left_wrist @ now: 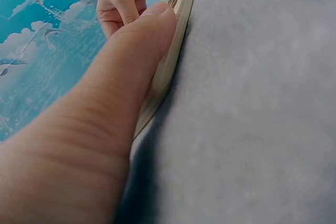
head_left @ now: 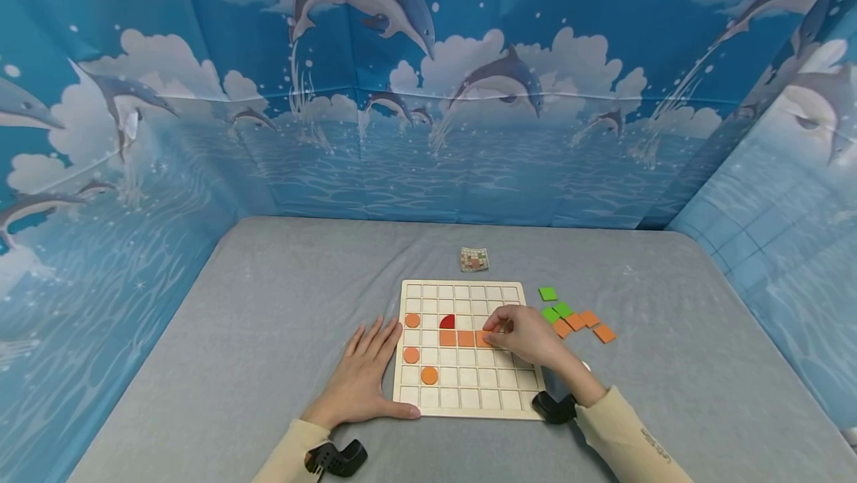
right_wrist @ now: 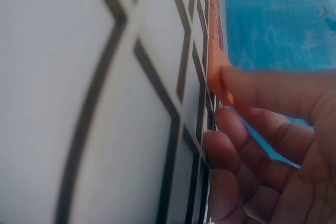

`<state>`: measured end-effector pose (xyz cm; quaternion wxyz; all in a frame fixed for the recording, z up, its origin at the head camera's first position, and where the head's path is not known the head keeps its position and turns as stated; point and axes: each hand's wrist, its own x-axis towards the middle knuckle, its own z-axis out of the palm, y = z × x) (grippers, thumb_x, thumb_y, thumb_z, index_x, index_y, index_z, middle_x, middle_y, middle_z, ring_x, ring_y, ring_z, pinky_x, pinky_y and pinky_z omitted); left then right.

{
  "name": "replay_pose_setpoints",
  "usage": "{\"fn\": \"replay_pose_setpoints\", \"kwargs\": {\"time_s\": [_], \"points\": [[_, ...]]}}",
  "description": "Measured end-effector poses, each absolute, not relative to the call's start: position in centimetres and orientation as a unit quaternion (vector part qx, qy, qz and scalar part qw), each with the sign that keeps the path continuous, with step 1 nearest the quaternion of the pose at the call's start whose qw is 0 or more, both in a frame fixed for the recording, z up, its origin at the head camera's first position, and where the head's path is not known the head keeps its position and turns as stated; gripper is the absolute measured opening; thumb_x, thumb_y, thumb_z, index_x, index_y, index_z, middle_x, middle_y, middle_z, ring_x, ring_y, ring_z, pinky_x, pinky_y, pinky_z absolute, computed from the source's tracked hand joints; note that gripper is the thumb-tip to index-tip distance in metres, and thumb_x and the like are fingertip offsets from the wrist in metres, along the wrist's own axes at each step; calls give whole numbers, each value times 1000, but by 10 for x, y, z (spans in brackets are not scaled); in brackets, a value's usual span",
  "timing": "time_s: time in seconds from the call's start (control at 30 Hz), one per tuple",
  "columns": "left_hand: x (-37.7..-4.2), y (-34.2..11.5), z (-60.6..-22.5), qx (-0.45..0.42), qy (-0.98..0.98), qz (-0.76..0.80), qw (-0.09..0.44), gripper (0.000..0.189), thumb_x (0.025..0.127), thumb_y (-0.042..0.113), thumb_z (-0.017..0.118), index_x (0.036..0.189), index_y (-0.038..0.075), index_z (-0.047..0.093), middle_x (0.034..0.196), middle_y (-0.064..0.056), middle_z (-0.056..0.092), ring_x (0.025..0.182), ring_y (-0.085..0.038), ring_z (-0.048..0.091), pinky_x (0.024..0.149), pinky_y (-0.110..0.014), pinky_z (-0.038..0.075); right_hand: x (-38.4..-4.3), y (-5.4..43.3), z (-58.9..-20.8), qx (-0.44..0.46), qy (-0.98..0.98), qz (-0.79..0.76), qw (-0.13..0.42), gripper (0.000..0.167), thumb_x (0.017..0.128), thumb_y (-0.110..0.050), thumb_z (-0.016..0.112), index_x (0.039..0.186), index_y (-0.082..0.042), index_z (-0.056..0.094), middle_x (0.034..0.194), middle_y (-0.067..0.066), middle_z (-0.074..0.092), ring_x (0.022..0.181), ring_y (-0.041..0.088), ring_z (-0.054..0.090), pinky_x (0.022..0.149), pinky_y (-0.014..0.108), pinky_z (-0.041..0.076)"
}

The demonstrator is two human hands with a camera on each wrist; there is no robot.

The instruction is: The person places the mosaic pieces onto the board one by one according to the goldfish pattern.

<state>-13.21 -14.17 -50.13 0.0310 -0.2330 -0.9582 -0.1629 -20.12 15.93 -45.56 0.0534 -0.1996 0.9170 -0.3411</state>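
A wooden grid board (head_left: 469, 407) with square cells lies flat on the table. My right hand (head_left: 529, 334) pinches an orange square tile (right_wrist: 217, 69) between thumb and fingers, at a cell in the board's middle row. Two more orange square tiles (head_left: 457, 338) lie to its left in the same row. Above them sits a red quarter-circle piece (head_left: 448, 321). Three orange round pieces (head_left: 429, 375) occupy cells towards the board's left. My left hand (head_left: 364, 375) rests with straight, spread fingers along the left edge, its thumb at the near left corner.
Right of the board lie loose green square tiles (head_left: 548, 294) and orange square tiles (head_left: 604, 333). A small patterned card (head_left: 474, 260) is behind the board. Grey cloth covers the table (head_left: 301, 267), and a dolphin-printed curtain (head_left: 428, 163) encloses the back and sides.
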Motion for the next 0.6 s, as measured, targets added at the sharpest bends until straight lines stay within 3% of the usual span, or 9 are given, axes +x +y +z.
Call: {"fn": "replay_pose_setpoints", "kwargs": {"time_s": [0.6], "points": [[-131,-141,-499,-229,-960,-161,19,128,61,90,49,153,9,11,158,-4,13,143,-24,2,113,-43,-1,-196,153,-454,-175,940,-291,40,8,81,-17,76,79,-21,70,68,-11,54,59,11,46,53,29,38]]}}
